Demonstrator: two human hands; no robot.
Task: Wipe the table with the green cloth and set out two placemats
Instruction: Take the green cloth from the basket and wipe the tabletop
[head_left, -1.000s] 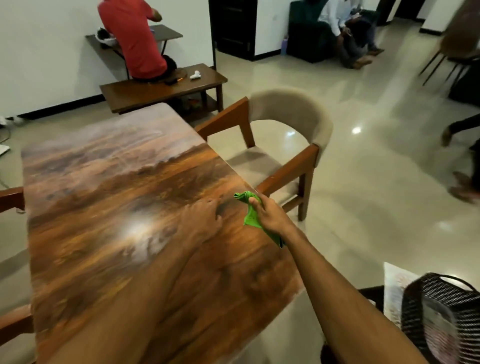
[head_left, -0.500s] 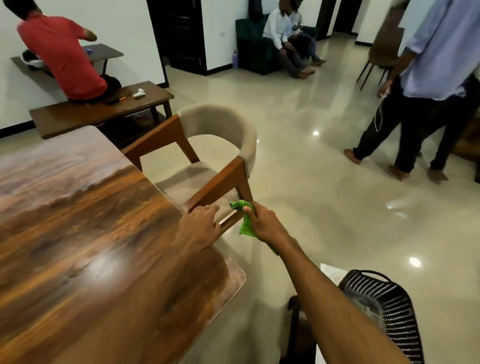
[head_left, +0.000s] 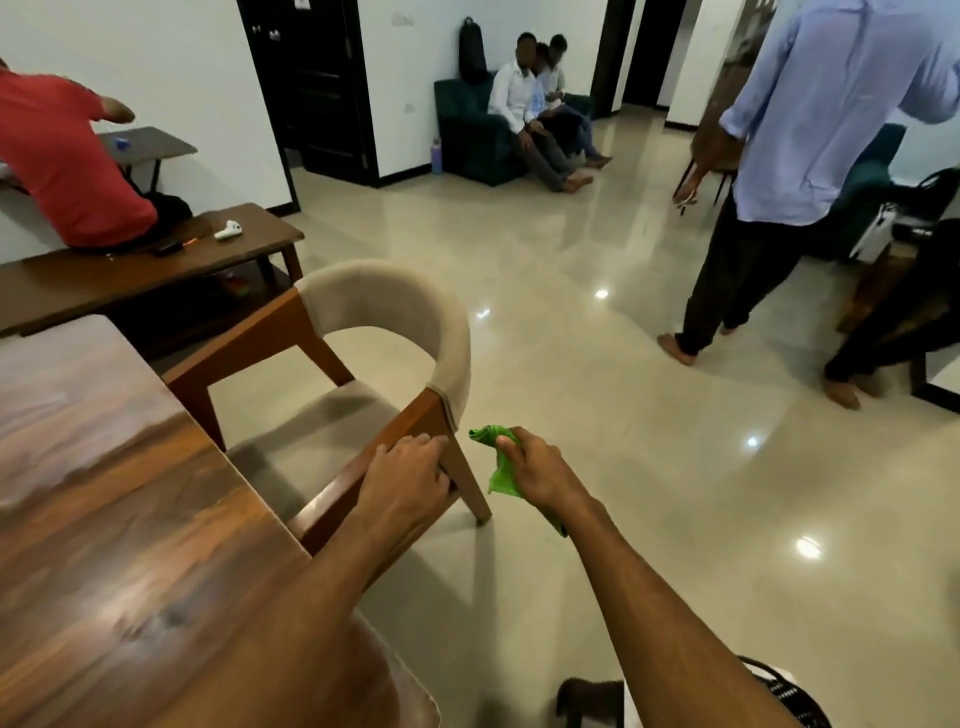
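Observation:
The glossy wooden table (head_left: 119, 545) fills the lower left of the head view. My right hand (head_left: 535, 470) holds the bunched green cloth (head_left: 500, 470) in the air over the floor, just right of the chair. My left hand (head_left: 405, 480) grips the near wooden armrest of the beige padded chair (head_left: 395, 332), which stands beside the table's right edge. No placemat shows in this frame.
A black wire basket (head_left: 789, 696) sits at the bottom right. A low wooden bench (head_left: 130, 275) with a person in red is behind the chair. A person in a blue shirt (head_left: 810, 135) stands on the tiled floor at right. Others sit on a green sofa (head_left: 467, 135).
My left hand left the table top and took hold of the chair's armrest. My right hand carried the green cloth off the table's edge. My view swung right, toward the floor.

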